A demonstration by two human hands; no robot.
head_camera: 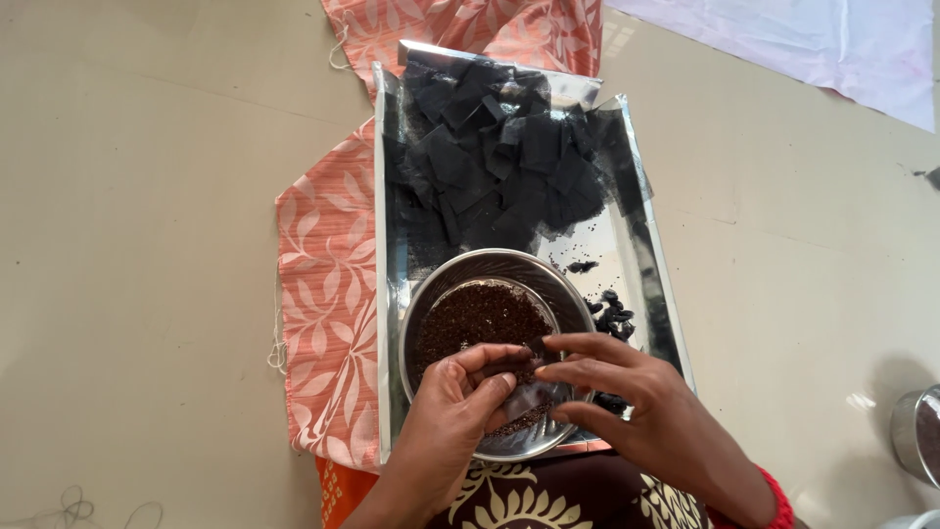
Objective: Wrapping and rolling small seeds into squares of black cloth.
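With both hands over the steel bowl (494, 264) of brown seeds (480, 318), our left hand (460, 402) and right hand (617, 392) pinch a black mesh square (529, 397), seemingly mid-filling; next, steady fingers gathering its corners.

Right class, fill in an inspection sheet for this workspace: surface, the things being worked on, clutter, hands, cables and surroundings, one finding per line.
Surface: pale beige tiled floor, with a peach leaf-print cloth under a shiny rectangular silver tray.
Job's things: round steel bowl of dark brown granules on the tray; a small square of black mesh held over it.
Clutter: heap of black mesh squares at the tray's far end; small dark filled bundles right of the bowl.
Hands: left hand and right hand both pinch the mesh square.
Cables: nothing seen; loose thread on the floor.
Surroundings: white sheet, steel container at right edge.
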